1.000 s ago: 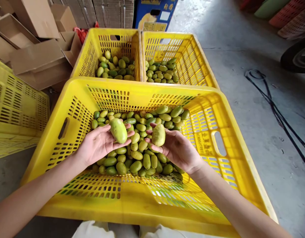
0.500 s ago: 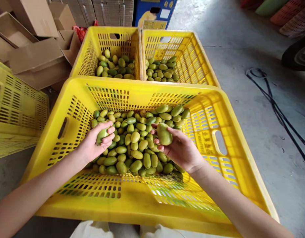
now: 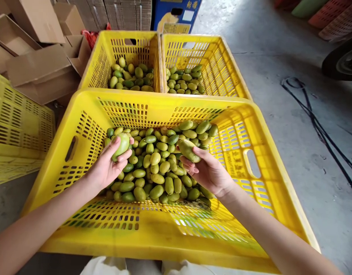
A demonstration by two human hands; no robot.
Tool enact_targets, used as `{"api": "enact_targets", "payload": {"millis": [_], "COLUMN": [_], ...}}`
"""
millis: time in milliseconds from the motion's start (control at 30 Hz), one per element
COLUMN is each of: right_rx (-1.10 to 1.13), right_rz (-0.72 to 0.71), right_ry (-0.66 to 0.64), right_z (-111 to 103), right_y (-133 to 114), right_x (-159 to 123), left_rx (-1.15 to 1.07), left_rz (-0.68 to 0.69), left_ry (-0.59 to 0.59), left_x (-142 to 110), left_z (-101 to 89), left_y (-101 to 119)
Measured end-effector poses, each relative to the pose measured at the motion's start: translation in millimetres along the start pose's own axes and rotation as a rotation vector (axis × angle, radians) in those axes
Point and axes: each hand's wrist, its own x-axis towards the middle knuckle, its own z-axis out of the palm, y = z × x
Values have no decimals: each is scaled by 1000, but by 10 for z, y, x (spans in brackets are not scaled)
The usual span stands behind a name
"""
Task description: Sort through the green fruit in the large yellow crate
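Note:
A big yellow crate (image 3: 267,198) in front of me holds a heap of several green and yellow-green oval fruits (image 3: 160,172). My left hand (image 3: 105,168) is over the heap's left side, its fingers curled round a pale green fruit (image 3: 121,144). My right hand (image 3: 209,172) is palm up over the heap's right side and holds a yellow-green fruit (image 3: 188,149) on its fingertips. Both fruits are lifted just above the pile.
Two more yellow crates stand behind, the left one (image 3: 101,65) and the right one (image 3: 233,72), each partly filled with fruit. Cardboard boxes (image 3: 35,65) lie at the back left, an upturned yellow crate (image 3: 18,130) at the left. Black cables (image 3: 316,122) cross the concrete floor.
My left hand closed on its fruit, dipped to the pile's left side, then raised the fruit again. My right hand turned its fruit and tilted it outward.

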Motion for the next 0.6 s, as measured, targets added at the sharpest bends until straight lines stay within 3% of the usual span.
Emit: {"api": "enact_targets", "payload": {"millis": [200, 333, 467, 600], "right_rx": [-89, -50, -24, -36], "right_rz": [-29, 36, 31, 49], "right_ry": [40, 38, 51, 60], "right_z": [-2, -6, 4, -32], "right_y": [-24, -82, -94, -69], "right_x": [1, -22, -22, 30], "left_rx": [46, 107, 111, 56], "left_rz": [-110, -175, -128, -55], "left_ry": [117, 100, 59, 167], "left_x": [60, 54, 54, 90], "left_z": [16, 15, -42, -59], "left_y": [-2, -6, -43, -52]}}
